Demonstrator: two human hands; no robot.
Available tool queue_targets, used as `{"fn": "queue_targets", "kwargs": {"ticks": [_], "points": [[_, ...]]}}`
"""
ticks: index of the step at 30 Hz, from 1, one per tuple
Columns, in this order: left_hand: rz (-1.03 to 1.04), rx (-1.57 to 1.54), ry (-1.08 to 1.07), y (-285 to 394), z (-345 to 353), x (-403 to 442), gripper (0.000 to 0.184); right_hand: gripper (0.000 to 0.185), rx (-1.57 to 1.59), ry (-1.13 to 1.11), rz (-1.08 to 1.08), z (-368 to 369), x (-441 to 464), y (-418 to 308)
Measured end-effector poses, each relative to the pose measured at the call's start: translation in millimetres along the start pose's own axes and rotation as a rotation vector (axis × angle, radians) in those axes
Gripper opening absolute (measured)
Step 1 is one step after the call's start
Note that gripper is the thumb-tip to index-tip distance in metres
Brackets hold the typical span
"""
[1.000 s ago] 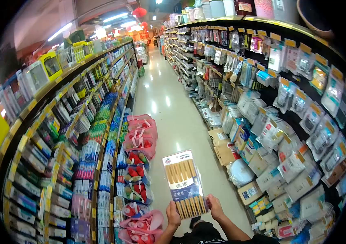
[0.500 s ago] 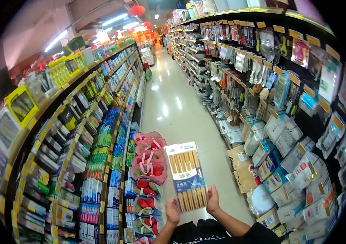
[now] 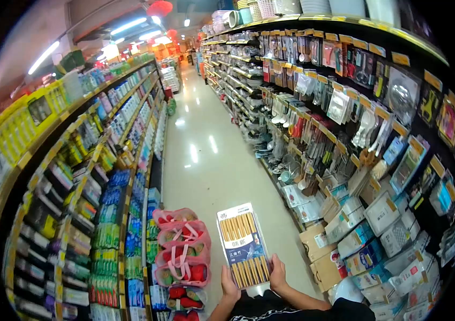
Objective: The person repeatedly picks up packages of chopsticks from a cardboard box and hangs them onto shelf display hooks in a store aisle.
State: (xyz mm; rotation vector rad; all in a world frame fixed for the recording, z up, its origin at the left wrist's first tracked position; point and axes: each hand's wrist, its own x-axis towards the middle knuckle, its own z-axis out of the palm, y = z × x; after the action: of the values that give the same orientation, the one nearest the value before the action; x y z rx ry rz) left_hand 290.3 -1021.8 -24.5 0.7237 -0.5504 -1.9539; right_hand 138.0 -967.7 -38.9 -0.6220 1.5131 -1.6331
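A flat clear pack of bamboo-coloured chopsticks [image 3: 242, 243], with a white top and a dark blue band, is held upright in front of the body at the lower middle. My left hand [image 3: 229, 284] is closed on its lower left edge. On the lower right edge, my right hand [image 3: 277, 274] grips the same pack. The fingers behind the pack are hidden. Pink mesh bags [image 3: 184, 251] with red and green items stand on the floor left of the pack.
Shelves of toothbrush packs [image 3: 107, 241] line the left side. The right rack carries hanging kitchen utensils [image 3: 366, 128] and bagged goods, with cardboard boxes [image 3: 318, 251] low down. A shiny aisle floor [image 3: 200, 160] runs between them, with people far off.
The view has moved forward along the aisle, so the shelves and pink bags have shifted towards me. Both hands still hold the pack, which sits slightly lower in view than half a second ago.
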Motion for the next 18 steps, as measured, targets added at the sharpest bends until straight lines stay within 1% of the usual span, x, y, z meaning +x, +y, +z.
{"fn": "queue_targets", "kwargs": {"ticks": [3, 4, 7, 8, 11, 12, 15, 16, 18], "points": [[0.019, 0.107, -0.047, 24.1, 23.7, 88.1, 0.055, 0.047, 0.21, 0.021, -0.056, 25.3, 74.5, -31.3], [0.055, 0.107, -0.044, 33.2, 37.5, 111.5, 0.053, 0.048, 0.188, -0.017, -0.03, 24.8, 96.2, -38.1], [0.091, 0.231, -0.023, 47.6, 45.1, 187.4, 0.049, 0.048, 0.215, -0.027, -0.028, 33.9, 159.4, -59.5], [0.129, 0.264, -0.007, 47.3, 48.5, 210.3, 0.047, 0.049, 0.222, -0.053, 0.015, 34.6, 180.1, -60.2], [0.165, 0.697, 0.0, 67.4, 71.5, 265.4, 0.047, 0.047, 0.306, 0.051, -0.06, 47.1, 258.3, -34.8], [0.219, 0.644, 0.015, 61.5, 78.0, 290.6, 0.048, 0.046, 0.431, 0.059, -0.043, 58.3, 283.9, -36.1], [0.143, 0.482, -0.021, 60.8, 92.2, 369.7, 0.05, 0.044, 0.476, 0.079, 0.005, 72.8, 360.3, -50.6], [0.146, 0.518, -0.046, 49.8, 73.1, 409.2, 0.052, 0.044, 0.479, 0.066, -0.003, 67.2, 394.9, -31.3], [0.101, 0.349, -0.034, 60.9, 100.5, 460.4, 0.053, 0.044, 0.461, 0.081, 0.018, 68.9, 459.2, -35.2]]}}
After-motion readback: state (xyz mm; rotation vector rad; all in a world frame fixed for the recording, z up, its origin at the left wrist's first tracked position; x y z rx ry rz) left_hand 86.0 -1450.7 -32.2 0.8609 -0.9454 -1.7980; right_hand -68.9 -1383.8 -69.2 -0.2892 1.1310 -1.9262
